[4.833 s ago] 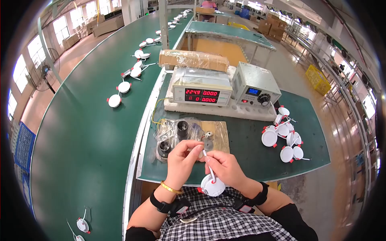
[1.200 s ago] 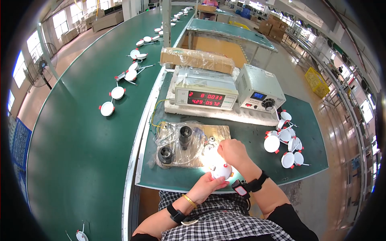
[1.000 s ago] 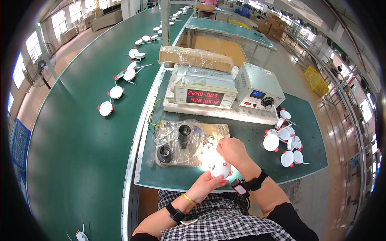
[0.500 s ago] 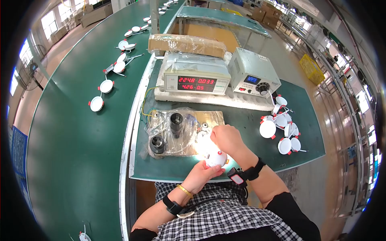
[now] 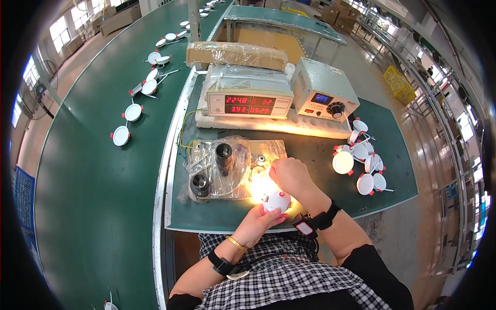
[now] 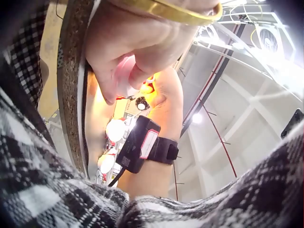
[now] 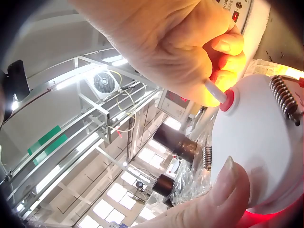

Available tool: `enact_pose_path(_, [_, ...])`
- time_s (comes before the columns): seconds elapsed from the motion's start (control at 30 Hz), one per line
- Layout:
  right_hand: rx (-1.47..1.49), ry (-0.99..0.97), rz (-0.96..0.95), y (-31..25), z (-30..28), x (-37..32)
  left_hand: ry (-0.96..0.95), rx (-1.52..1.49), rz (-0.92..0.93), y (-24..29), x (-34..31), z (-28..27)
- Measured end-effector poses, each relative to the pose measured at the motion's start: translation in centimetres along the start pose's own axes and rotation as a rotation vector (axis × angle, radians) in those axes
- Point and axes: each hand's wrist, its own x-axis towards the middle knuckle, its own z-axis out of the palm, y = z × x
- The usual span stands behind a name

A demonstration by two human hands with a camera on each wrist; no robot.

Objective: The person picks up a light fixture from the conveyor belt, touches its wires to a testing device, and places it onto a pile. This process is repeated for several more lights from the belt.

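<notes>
A white LED downlight (image 5: 278, 202) with coiled springs and a red cable grommet is tilted, lit side away from me, casting warm yellow light. My left hand (image 5: 253, 223) grips its rim, the thumb lying on the white back in the right wrist view. A short white cable (image 7: 216, 91) runs from the downlight into my right hand (image 5: 294, 175), whose curled fingers pinch it; the cable's end is hidden. The right hand is at the right side of a film-wrapped board (image 5: 271, 147), close to small metal contacts (image 5: 261, 159). Two black lamp sockets (image 5: 223, 155) stand on the board's left part.
Behind the board, a meter (image 5: 250, 106) with red digits and a grey box with a knob (image 5: 336, 109) rest on white foam. Several downlights (image 5: 365, 183) lie piled at the right. More line the green belt (image 5: 93, 170) at the left.
Earlier, both hands fingered the cable above the unlit downlight. Then the right hand brought the cable to the board and it lit white. The light has since turned warm yellow; the meter's digits changed.
</notes>
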Motion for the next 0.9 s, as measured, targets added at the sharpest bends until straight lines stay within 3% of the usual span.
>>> enact_pose_path(0.37, [-0.006, -0.019, 0.018, 0.21, 0.2, 0.06, -0.036, 0.121, -0.013, 0.46, -0.32, 0.1])
enact_pose_path(0.53, [0.009, 0.005, 0.011, -0.03, -0.1, -0.07, -0.033, -0.07, -0.05, 0.64, -0.54, -0.02])
enact_pose_path(0.9, [0.003, 0.004, 0.002, 0.36, 0.32, 0.0, -0.017, -0.035, -0.054, 0.53, -0.44, -0.11])
